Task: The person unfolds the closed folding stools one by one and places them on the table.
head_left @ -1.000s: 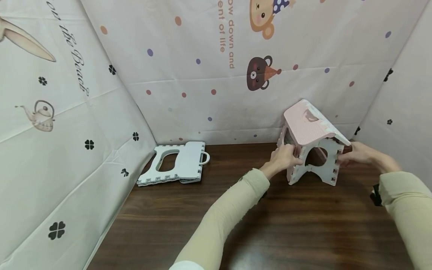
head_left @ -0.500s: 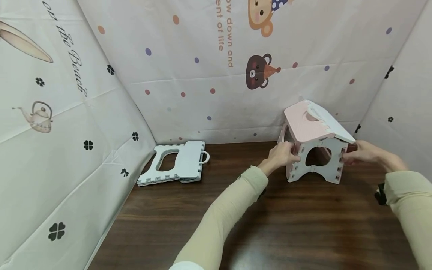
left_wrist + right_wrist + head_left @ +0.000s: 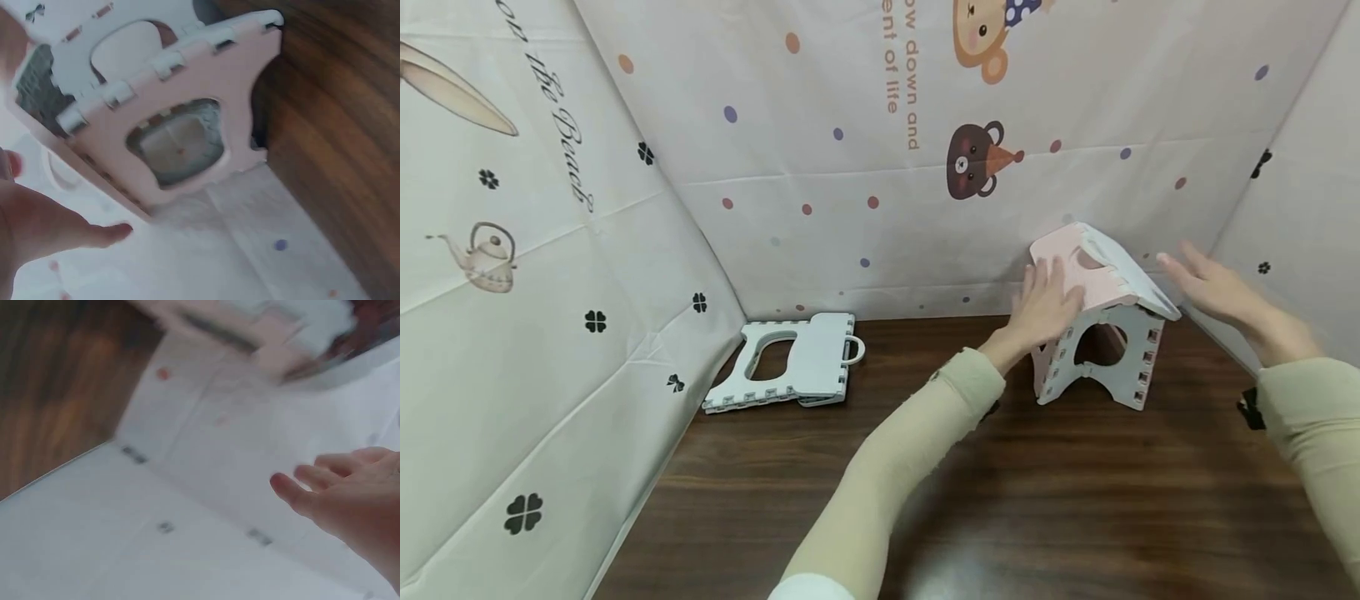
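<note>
A pink and white folding step stool (image 3: 1101, 367) stands on the brown table at the right, its top bent up into a peak like a roof. My left hand (image 3: 1043, 310) lies with extended fingers over the pink half of that top; in the left wrist view the left hand (image 3: 56, 228) shows beside the stool's pink side panel (image 3: 187, 147). To the right of the stool, my right hand (image 3: 1221, 287) is raised beside the white half, fingers spread and blurred. The right wrist view shows the right hand (image 3: 353, 494) apart from the stool, holding nothing.
A white folding stool (image 3: 820, 358), folded flat with a loop handle, lies at the table's left back. Printed cloth walls (image 3: 820, 242) rise behind and on both sides of the brown table (image 3: 1045, 500).
Both hands have let go of the stool's lower sides and risen. The left now lies over the pink half; the right is up beside the white half. The peaked top had flattened slightly, then steepened again.
</note>
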`<state>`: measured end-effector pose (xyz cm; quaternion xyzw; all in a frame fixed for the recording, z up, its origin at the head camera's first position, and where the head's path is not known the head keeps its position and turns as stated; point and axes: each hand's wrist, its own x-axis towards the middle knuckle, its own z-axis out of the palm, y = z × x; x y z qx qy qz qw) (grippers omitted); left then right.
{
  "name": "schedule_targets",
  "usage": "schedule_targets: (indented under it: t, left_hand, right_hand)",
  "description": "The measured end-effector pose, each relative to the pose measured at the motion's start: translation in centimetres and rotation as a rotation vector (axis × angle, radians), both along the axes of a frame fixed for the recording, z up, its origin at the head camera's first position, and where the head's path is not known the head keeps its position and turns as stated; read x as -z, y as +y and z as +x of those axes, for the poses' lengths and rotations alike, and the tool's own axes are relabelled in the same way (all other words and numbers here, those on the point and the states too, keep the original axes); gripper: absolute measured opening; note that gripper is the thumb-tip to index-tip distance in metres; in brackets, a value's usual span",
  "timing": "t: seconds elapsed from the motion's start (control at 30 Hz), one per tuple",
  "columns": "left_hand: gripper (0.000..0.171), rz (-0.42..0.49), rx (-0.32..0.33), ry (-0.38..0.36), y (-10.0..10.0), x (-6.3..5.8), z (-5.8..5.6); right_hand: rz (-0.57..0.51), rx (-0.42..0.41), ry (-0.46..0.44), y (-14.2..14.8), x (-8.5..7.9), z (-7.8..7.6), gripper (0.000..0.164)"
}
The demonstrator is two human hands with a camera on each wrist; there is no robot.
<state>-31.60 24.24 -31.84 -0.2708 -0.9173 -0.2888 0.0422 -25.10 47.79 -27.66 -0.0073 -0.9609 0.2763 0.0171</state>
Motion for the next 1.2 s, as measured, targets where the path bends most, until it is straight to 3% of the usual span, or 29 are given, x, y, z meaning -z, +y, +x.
schedule_targets:
  t: [0.1,0.2,0.37,0.53,0.9,1.2]
  left_hand:
    - [0.062,-0.080,-0.028,-0.025,1.6,-0.5,0.8]
    - [0.062,-0.133,-0.064,-0.049,2.5,-0.2,1.0]
    - [0.063,-0.130,-0.068,-0.084,2.9,0.4,0.9]
    - [0.063,-0.126,-0.069,-0.082,2.8,0.5,0.8]
    - [0.062,-0.147,-0.071,-0.022,2.9,0.5,0.9]
    - [0.063,-0.204,-0.072,0.037,3.0,0.5,1.0]
  right_hand:
    - [-0.048,-0.049,0.047,-2.4,-0.5,-1.0,0.072]
    - [-0.029,-0.116,0.063,-3.8,0.1,-2.0,0.068]
    - [-0.032,-0.182,-0.010,-4.0,1.6,-2.7,0.066]
    - [-0.054,-0.176,-0.041,-4.0,1.7,-2.8,0.068]
    - [-0.101,-0.176,0.026,-3.3,1.8,-2.1,0.063]
    - [-0.105,-0.165,0.019,-2.6,1.5,-1.8,0.062]
